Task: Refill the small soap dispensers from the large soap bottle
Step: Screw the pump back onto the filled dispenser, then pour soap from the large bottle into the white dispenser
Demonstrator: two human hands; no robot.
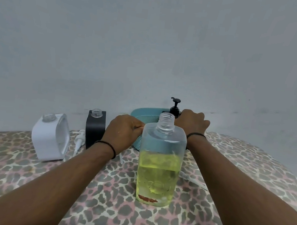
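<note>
1. Large soap bottle (160, 161) stands uncapped between the two forearms, about half full of yellow-green soap; probably parked close for pouring.
2. White dispenser (52, 137) and black dispenser (95, 128), both open-necked, sit left of the left hand (123, 131); a loose white pump (78, 141) lies between them.
3. Left hand curls on the rim of the teal basket (143, 116).
4. Right hand (192, 123) reaches over the basket beside a black pump (175, 106); its grip cannot be made out.

Plain pale grey wall (151, 39) behind a table under leopard-print cloth (108, 190), dim even light.
</note>
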